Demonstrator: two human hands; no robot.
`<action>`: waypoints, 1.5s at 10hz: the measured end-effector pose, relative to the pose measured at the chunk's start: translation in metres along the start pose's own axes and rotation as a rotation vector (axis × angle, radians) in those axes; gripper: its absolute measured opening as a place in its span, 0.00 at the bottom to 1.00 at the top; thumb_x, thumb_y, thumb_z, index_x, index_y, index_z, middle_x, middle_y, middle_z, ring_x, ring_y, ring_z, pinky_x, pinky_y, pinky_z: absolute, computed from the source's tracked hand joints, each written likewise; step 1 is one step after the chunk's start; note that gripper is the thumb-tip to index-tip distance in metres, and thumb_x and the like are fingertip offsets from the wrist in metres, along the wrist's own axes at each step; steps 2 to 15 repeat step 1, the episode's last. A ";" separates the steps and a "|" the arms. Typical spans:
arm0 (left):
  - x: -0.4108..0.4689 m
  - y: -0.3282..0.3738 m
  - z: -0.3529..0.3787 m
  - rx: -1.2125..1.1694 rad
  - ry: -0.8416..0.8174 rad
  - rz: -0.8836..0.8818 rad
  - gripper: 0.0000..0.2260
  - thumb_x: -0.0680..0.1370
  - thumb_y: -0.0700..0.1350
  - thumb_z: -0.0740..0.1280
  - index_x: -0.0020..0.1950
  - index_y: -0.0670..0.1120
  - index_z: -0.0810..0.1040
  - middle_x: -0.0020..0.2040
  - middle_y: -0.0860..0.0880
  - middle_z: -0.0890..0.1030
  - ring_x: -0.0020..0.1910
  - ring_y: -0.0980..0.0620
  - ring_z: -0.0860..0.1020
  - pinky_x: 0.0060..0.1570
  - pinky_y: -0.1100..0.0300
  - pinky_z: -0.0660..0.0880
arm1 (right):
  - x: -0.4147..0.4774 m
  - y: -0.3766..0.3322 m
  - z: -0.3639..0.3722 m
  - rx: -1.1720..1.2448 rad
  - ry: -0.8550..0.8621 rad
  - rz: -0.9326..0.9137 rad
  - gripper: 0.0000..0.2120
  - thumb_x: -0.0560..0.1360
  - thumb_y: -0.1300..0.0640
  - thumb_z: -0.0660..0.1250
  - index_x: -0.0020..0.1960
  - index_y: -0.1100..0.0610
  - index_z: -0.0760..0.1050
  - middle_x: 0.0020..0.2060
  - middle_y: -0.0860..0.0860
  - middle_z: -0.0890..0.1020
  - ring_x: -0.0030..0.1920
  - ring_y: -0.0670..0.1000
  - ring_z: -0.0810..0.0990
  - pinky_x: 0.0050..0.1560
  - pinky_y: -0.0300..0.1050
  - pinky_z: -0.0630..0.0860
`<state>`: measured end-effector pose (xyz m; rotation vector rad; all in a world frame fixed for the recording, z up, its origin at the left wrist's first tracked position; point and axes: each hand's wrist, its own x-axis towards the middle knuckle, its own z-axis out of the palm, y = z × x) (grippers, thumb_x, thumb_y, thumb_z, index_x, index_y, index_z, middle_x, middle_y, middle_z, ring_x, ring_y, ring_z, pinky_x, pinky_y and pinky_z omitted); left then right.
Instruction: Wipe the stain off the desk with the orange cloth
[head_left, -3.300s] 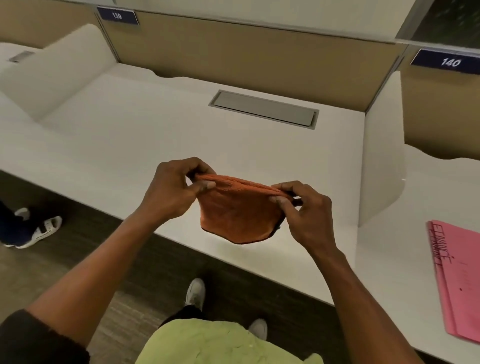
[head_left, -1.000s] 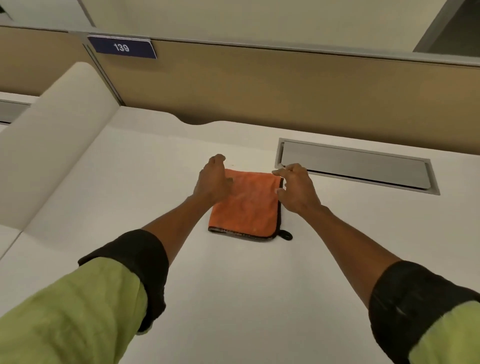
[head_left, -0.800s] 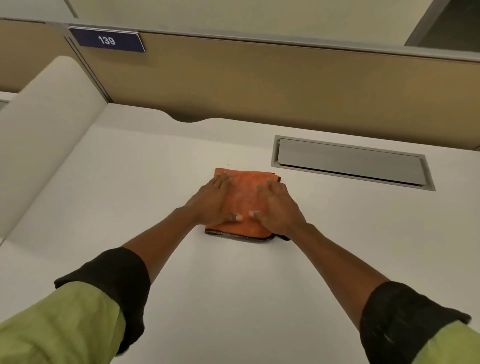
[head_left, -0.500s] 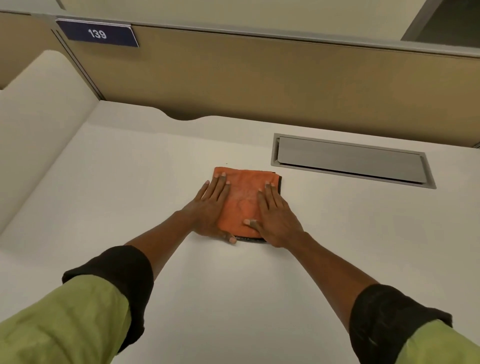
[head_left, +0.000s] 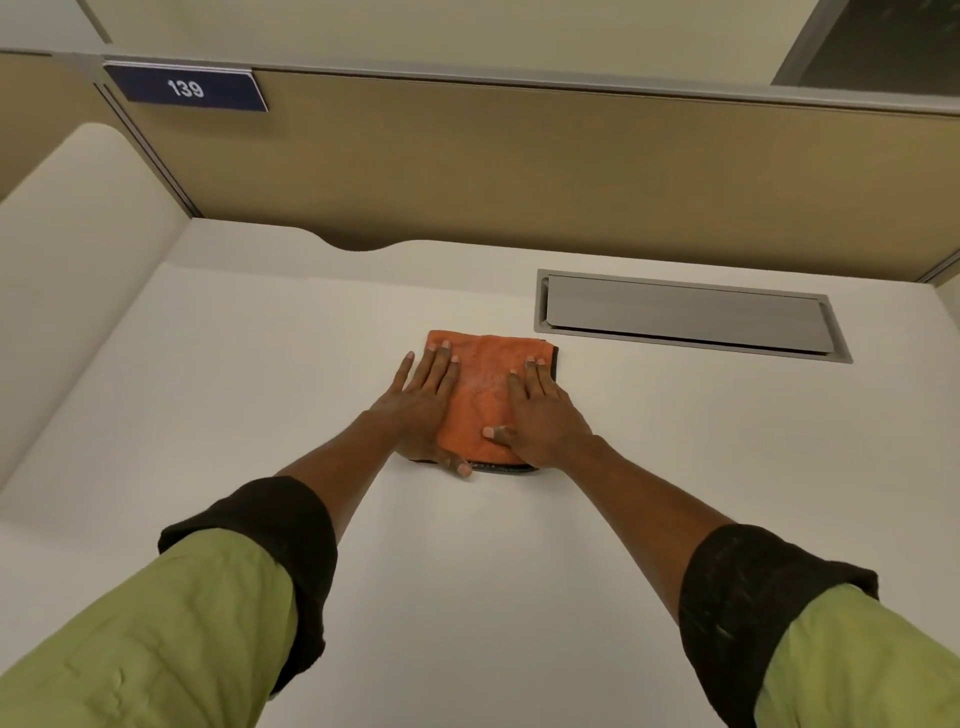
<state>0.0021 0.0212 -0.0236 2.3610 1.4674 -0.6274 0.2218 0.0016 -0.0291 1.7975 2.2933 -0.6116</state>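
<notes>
White worktop (head_left: 182, 415), number plate at far left. Left hand (head_left: 423, 410) and right hand (head_left: 540, 415) flat, fingers spread, pressing folded orange cloth (head_left: 480, 395) mid-worktop. Stain hidden. Wiping begun, apparently; next, firm sliding strokes.

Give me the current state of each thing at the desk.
orange cloth: folded, flat on desk
left hand: open, palm down on cloth
right hand: open, palm down on cloth
cable hatch: lid shut
desk: no stain visible
</notes>
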 end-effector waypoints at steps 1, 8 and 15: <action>-0.006 0.014 0.002 0.053 0.044 -0.004 0.73 0.66 0.85 0.64 0.86 0.37 0.31 0.86 0.35 0.29 0.85 0.36 0.27 0.84 0.37 0.31 | -0.020 0.007 0.000 0.079 0.114 -0.018 0.43 0.80 0.32 0.60 0.83 0.56 0.50 0.83 0.61 0.53 0.83 0.62 0.53 0.80 0.59 0.56; -0.006 0.014 0.002 0.053 0.044 -0.004 0.73 0.66 0.85 0.64 0.86 0.37 0.31 0.86 0.35 0.29 0.85 0.36 0.27 0.84 0.37 0.31 | -0.020 0.007 0.000 0.079 0.114 -0.018 0.43 0.80 0.32 0.60 0.83 0.56 0.50 0.83 0.61 0.53 0.83 0.62 0.53 0.80 0.59 0.56; -0.006 0.014 0.002 0.053 0.044 -0.004 0.73 0.66 0.85 0.64 0.86 0.37 0.31 0.86 0.35 0.29 0.85 0.36 0.27 0.84 0.37 0.31 | -0.020 0.007 0.000 0.079 0.114 -0.018 0.43 0.80 0.32 0.60 0.83 0.56 0.50 0.83 0.61 0.53 0.83 0.62 0.53 0.80 0.59 0.56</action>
